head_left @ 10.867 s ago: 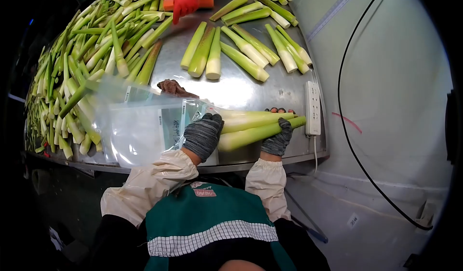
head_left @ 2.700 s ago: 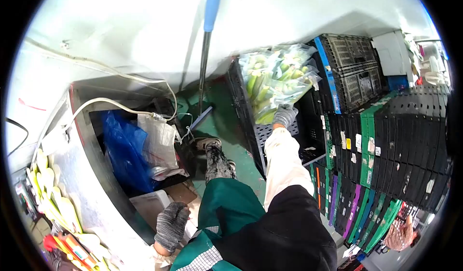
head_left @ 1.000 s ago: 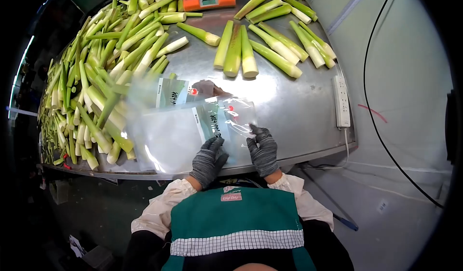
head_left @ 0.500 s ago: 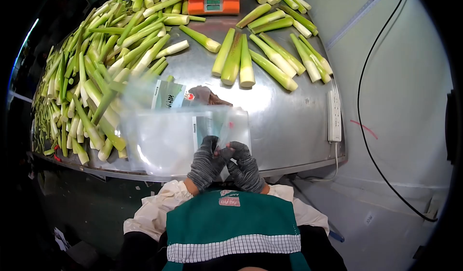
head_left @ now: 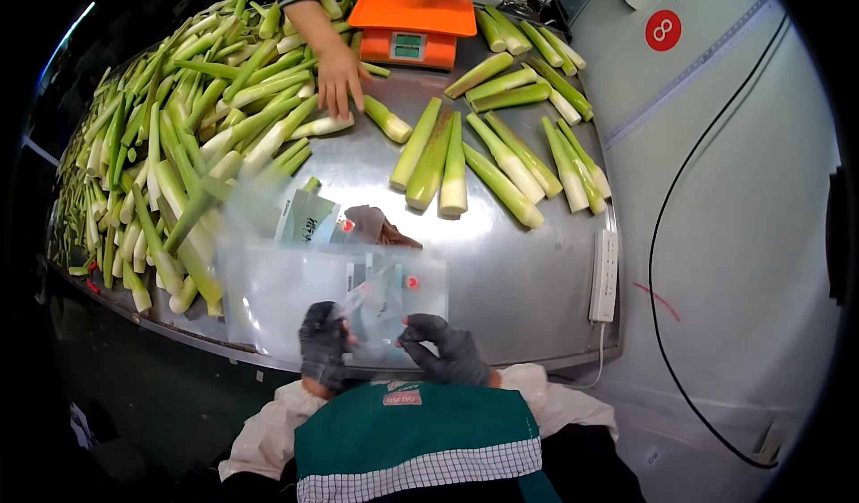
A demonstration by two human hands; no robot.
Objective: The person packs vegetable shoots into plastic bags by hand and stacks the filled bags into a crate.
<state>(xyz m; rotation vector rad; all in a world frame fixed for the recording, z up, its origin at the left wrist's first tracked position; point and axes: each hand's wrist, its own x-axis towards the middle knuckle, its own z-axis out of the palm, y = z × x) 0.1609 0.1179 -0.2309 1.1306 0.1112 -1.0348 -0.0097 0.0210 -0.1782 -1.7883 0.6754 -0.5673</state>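
Note:
Clear plastic bags [head_left: 268,293] with printed labels lie at the table's front edge. My left hand [head_left: 326,346], in a grey glove with bare fingertips, is closed on the film of the top bag, which is partly lifted and blurred. To its right, my right hand [head_left: 445,349] is over the bag's near right part, its fingers curved and apart, with nothing visible between them. A crumpled brown cloth [head_left: 380,225] is just beyond the bags. Three green and white stalks [head_left: 429,167] lie side by side farther back.
A large pile of stalks [head_left: 179,154] covers the table's left side. Another person's bare hand [head_left: 341,78] reaches onto it beside an orange scale [head_left: 413,29]. More stalks [head_left: 508,87] lie back right. A white power strip [head_left: 605,275] is at the right edge, beside the wall.
My hands have moved apart, the left one to the left, and film of the top bag has risen between them. Another person's hand has come in over the pile. The view has shifted toward the table's back.

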